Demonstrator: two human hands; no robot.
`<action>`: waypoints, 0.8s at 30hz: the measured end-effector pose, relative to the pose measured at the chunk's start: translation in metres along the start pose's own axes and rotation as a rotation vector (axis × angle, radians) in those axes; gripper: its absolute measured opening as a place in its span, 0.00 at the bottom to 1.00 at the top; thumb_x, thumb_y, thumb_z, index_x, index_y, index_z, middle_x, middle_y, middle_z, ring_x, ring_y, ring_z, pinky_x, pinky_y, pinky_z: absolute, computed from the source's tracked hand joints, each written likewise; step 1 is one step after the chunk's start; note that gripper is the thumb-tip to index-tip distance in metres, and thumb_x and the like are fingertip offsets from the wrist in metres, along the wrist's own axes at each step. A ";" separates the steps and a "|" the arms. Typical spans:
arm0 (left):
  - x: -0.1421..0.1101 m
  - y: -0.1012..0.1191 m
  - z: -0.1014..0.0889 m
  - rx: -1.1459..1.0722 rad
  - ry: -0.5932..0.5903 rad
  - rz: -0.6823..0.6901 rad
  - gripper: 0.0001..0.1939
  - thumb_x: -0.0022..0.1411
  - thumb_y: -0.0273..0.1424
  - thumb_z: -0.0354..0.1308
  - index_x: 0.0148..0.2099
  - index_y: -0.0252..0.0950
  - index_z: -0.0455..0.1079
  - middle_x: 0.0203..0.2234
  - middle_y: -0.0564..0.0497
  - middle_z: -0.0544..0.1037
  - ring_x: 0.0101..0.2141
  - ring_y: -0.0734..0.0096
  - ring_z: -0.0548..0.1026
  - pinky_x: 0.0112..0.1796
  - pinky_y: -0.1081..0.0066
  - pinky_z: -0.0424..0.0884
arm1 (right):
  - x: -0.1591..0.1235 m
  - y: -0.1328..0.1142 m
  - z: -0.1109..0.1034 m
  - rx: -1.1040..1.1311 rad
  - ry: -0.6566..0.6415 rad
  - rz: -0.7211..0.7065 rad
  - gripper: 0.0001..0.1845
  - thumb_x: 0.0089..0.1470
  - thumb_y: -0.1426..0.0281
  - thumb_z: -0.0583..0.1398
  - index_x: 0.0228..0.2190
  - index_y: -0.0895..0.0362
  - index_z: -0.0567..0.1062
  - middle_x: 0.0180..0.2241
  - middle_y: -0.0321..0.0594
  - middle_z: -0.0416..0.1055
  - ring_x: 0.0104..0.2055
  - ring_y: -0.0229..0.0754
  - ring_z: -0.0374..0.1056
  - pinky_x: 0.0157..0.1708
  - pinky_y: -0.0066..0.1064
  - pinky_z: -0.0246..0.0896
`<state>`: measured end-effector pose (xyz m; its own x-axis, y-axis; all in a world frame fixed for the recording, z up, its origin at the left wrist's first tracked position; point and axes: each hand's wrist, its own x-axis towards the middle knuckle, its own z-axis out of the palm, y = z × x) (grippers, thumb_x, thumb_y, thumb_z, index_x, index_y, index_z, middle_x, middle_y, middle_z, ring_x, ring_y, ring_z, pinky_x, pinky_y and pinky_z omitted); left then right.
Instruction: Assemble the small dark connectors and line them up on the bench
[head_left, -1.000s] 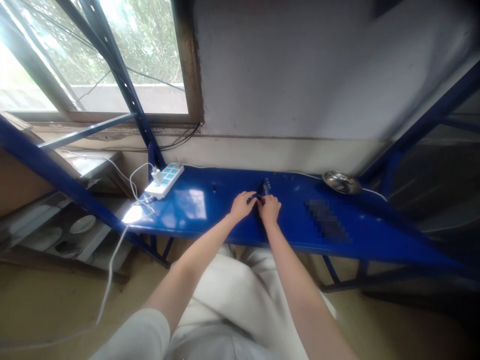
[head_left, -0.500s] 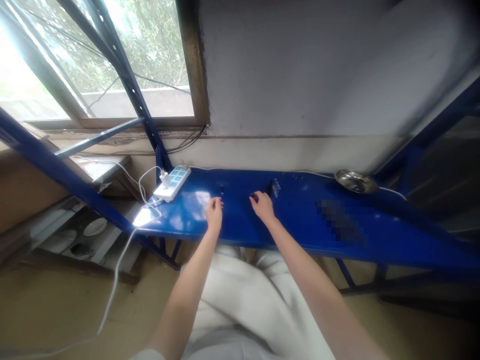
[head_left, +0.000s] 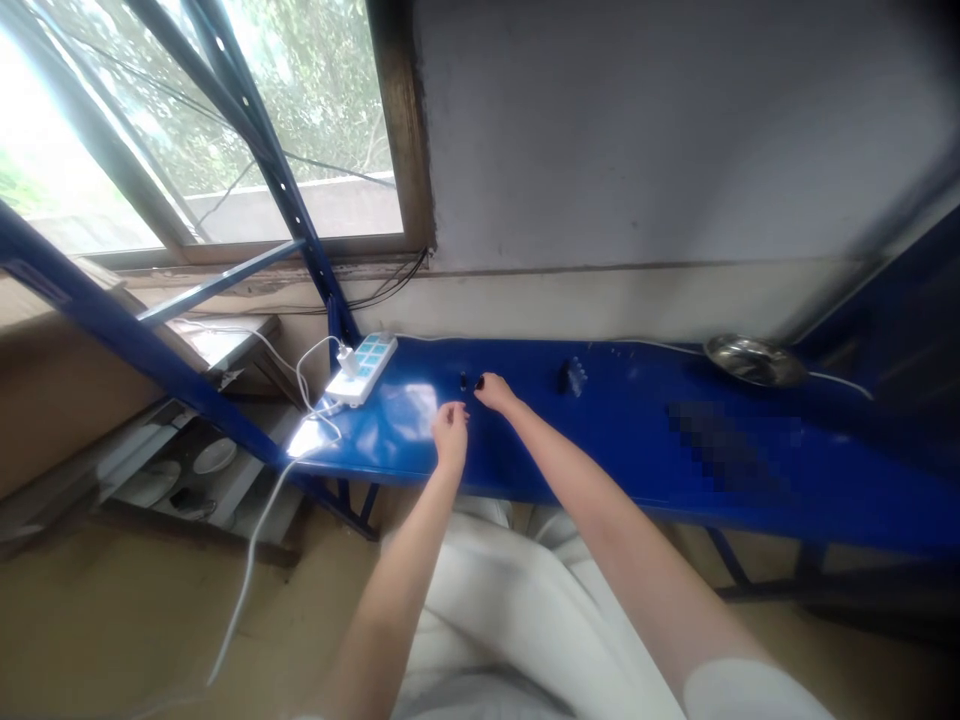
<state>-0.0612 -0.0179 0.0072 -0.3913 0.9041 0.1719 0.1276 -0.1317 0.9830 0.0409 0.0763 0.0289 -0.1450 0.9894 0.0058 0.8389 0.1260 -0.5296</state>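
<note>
My right hand (head_left: 496, 393) reaches left over the blue table (head_left: 510, 445). Its fingers are closed on a small dark piece (head_left: 480, 383) whose kind I cannot make out. Just left of those fingertips a small black cylinder-like item (head_left: 463, 382) stands on the table. My left hand (head_left: 451, 435) is nearer the front edge, its fingers pinched together; anything inside is too small to name. Further right lie a clear, bumpy plastic-looking item (head_left: 577, 376) and a black object (head_left: 562, 377) beside it, with neither hand touching them.
A white power strip (head_left: 364, 370) with a plug and cables is at the table's left end. At the back right sits a shiny metal bowl (head_left: 754, 360). A pixelated dark patch (head_left: 720, 445) covers something on the right. Tiny bits (head_left: 616, 351) lie near the wall.
My hands were together beside the black object, then parted. The left moved left; the right followed, carrying the small dark piece towards the standing black item. The view shifted slightly.
</note>
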 end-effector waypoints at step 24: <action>-0.002 0.003 -0.001 0.028 0.001 -0.008 0.10 0.58 0.32 0.48 0.34 0.34 0.69 0.24 0.52 0.71 0.28 0.74 0.70 0.32 0.74 0.65 | -0.025 -0.001 0.000 0.045 0.100 -0.039 0.19 0.51 0.73 0.57 0.46 0.59 0.67 0.36 0.43 0.74 0.40 0.44 0.69 0.39 0.32 0.59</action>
<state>-0.0609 -0.0203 0.0104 -0.3933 0.9046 0.1645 0.1498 -0.1134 0.9822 0.0434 0.0511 0.0290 -0.1218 0.9863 0.1109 0.8088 0.1633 -0.5649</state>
